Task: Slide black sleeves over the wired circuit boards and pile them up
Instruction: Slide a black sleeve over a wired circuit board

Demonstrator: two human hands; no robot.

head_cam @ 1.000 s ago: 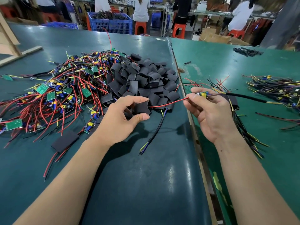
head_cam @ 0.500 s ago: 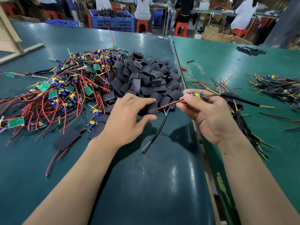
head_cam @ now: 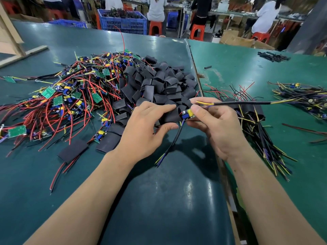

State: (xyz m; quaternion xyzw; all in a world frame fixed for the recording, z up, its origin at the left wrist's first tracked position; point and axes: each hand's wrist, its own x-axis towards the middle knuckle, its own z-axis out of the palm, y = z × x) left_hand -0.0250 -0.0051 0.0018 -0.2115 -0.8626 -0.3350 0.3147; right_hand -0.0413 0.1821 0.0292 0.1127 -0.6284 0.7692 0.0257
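While no writing can be read anywhere, the left hand (head_cam: 146, 128) pinches a black sleeve (head_cam: 170, 115) between thumb and curled fingers, and the right hand (head_cam: 215, 128) grips a wired circuit board (head_cam: 188, 114) at the sleeve's mouth, above the green table (head_cam: 159, 200). Beyond them lie the heap of loose sleeves (head_cam: 159, 84), the tangle of bare boards (head_cam: 70, 98) on its left and the sleeved pile (head_cam: 256, 124) on its right. Farthest off, a blue crate (head_cam: 123, 23) holds dark wired parts.

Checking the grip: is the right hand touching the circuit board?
Touching. The head view shows the right hand pinching the circuit board between thumb and fingers.
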